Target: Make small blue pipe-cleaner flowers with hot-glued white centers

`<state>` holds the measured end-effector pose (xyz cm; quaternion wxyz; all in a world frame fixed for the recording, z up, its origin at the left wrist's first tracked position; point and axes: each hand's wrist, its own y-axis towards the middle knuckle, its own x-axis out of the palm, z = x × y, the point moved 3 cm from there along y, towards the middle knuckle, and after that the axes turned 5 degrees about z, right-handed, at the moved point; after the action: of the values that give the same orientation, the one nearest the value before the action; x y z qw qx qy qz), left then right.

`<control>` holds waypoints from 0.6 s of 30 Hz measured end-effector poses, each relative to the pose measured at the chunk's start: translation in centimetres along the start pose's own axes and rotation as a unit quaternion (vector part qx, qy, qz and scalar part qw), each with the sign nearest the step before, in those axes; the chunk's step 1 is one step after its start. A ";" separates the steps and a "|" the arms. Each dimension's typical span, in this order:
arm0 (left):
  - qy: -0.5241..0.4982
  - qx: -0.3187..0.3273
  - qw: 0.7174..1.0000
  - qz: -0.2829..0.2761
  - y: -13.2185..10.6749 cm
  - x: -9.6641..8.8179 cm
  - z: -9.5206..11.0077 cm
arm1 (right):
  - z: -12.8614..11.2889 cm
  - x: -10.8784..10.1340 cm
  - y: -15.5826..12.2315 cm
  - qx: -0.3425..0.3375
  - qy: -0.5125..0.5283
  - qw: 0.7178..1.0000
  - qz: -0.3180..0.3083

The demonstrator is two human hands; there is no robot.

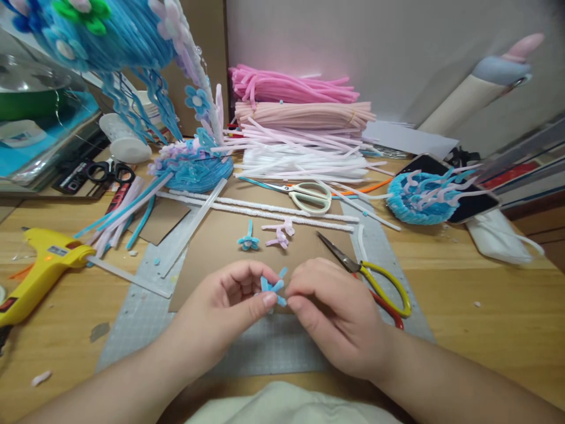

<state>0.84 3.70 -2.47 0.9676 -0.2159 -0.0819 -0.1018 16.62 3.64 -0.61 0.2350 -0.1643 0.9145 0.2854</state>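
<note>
Between the thumb and fingers of my left hand [238,300] is a small light blue pipe cleaner piece [272,285], bent into several short loops or petals. My right hand [338,312] is closed in a pinch at the right side of that piece, its thumb and forefinger at one blue tip. Just beyond my hands, a blue pipe cleaner flower [248,242] with a stem lies on the brown cardboard [207,259]. Beside it are two small lilac pipe cleaner pieces [279,237]. Yellow-and-red-handled scissors [384,282] lie right of my right hand.
A yellow glue gun [48,268] rests at left. Cream-handled scissors [309,197] and white pipe cleaners [265,207] lie across the cardboard. Pink pipe cleaner bundles [295,88] are stacked behind. A blue pipe cleaner lamp-like piece [119,41] stands back left; a phone [479,203] lies right.
</note>
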 end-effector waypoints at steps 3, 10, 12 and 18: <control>0.023 0.043 0.999 -0.009 -0.3 0.1 0.3 | 0.0 0.0 0.1 0.005 0.005 1.000 -0.009; -0.028 0.022 0.999 -0.007 -0.2 0.1 0.1 | -0.1 0.1 0.0 -0.081 -0.079 0.993 -0.029; -0.028 -0.004 1.000 -0.012 -0.1 0.1 -0.1 | -0.1 0.0 0.0 -0.082 -0.096 0.992 -0.024; -0.024 -0.012 0.999 0.020 0.1 -0.1 -0.1 | -0.1 0.1 0.0 -0.046 -0.118 0.992 -0.028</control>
<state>0.81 3.72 -2.57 0.9645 -0.2315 -0.0995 -0.0785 16.48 3.57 -0.62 0.3416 -0.1658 0.8613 0.3375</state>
